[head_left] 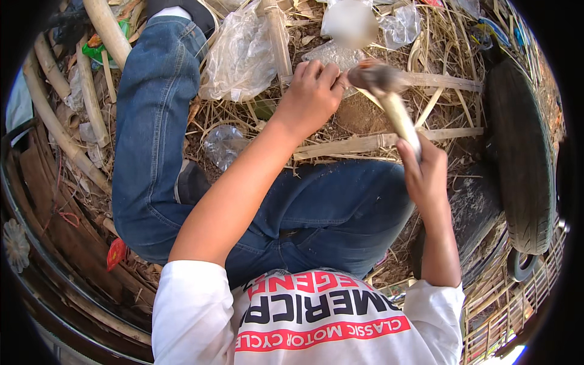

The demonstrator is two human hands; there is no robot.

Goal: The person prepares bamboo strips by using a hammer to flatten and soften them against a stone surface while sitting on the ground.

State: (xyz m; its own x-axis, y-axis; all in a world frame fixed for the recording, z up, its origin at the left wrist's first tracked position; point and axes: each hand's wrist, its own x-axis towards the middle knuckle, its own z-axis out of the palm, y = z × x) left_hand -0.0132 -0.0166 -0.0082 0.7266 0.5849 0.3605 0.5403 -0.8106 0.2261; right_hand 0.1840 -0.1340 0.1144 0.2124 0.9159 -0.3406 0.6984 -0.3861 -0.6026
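My right hand (426, 164) is wrapped round the pale handle of a hammer (400, 118). The hammer's dark head is smeared by motion and sits just right of my left fingertips. My left hand (311, 94) is closed over a flat bamboo strip (441, 81), thumb and fingers pinched together by the hammer head. Whatever they pinch is too small or hidden to make out. A second bamboo strip (371, 145) lies nearer to me, roughly parallel, and an upright strip (277, 39) stretches away on the left. Thin slats (431, 108) cross between the two parallel strips.
My jeans-clad legs (152, 121) frame the work on the left and near side. Clear plastic bags (240, 58) lie over straw-littered ground. Thick bamboo poles (61, 134) are at the left. Tyres (523, 152) stand at the right, above a woven bamboo lattice (505, 310).
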